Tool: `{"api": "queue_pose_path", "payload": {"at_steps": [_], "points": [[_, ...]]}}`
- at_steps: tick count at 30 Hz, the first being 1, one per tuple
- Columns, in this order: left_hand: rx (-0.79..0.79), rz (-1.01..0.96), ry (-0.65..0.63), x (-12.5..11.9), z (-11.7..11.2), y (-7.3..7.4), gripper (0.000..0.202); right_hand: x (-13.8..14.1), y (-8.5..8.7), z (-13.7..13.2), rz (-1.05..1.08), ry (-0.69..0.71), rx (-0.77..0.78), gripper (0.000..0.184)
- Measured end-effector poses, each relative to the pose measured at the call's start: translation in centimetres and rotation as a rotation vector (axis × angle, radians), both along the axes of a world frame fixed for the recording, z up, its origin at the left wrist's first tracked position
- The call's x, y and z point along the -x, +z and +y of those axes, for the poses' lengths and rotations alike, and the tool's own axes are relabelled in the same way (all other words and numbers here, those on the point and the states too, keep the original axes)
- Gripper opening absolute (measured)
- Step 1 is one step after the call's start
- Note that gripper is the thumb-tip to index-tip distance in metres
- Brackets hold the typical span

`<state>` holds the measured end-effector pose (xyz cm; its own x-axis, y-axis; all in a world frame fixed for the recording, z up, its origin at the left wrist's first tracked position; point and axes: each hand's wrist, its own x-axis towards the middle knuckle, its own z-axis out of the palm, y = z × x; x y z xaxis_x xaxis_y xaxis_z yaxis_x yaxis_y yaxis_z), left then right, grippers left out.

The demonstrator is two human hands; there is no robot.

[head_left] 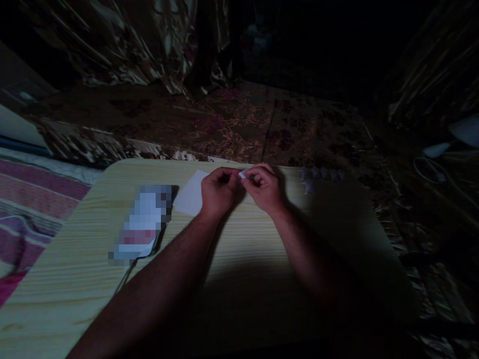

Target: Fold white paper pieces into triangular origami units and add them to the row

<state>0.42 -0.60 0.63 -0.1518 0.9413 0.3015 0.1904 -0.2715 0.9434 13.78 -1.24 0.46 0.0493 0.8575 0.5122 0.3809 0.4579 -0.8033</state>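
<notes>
Between my fingertips, above the far part of the table, is a small folded piece of white paper (242,175). My left hand (221,192) pinches it from the left, and my right hand (264,187) grips its other side with thumb and fingers. Much of the piece is hidden by the fingers. Just left of my left hand lies a white sheet or stack of paper (190,194), partly covered by that hand. Several small pale star-shaped folded papers (322,173) sit in a row to the right of my right hand, with one in front of the row.
A phone-like device (144,219), its screen blurred out, lies on the left of the wooden table (239,279), a cable (126,275) running from its near end. Beyond the table's far edge is a patterned cloth-covered surface (224,119). The right side is dark.
</notes>
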Motion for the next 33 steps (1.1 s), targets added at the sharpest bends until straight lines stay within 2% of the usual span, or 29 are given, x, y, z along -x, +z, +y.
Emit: {"api": "queue_pose_path", "payload": {"at_steps": [11, 20, 28, 33], "points": [[-0.009, 0.017, -0.027, 0.14, 0.04, -0.16, 0.014, 0.14, 0.1, 0.0, 0.0, 0.019, -0.009, 0.006], [0.013, 0.041, -0.044, 0.23, -0.02, -0.04, 0.014, 0.31, -0.53, 0.07, 0.04, 0.045, 0.113, 0.012], [0.019, 0.031, -0.077, 0.08, 0.01, -0.04, 0.017, 0.33, -0.39, 0.11, 0.061, 0.053, 0.086, 0.011], [-0.005, 0.096, -0.05, 0.13, 0.07, -0.43, 0.017, 0.27, -0.44, 0.14, 0.046, 0.047, 0.103, 0.009]]}}
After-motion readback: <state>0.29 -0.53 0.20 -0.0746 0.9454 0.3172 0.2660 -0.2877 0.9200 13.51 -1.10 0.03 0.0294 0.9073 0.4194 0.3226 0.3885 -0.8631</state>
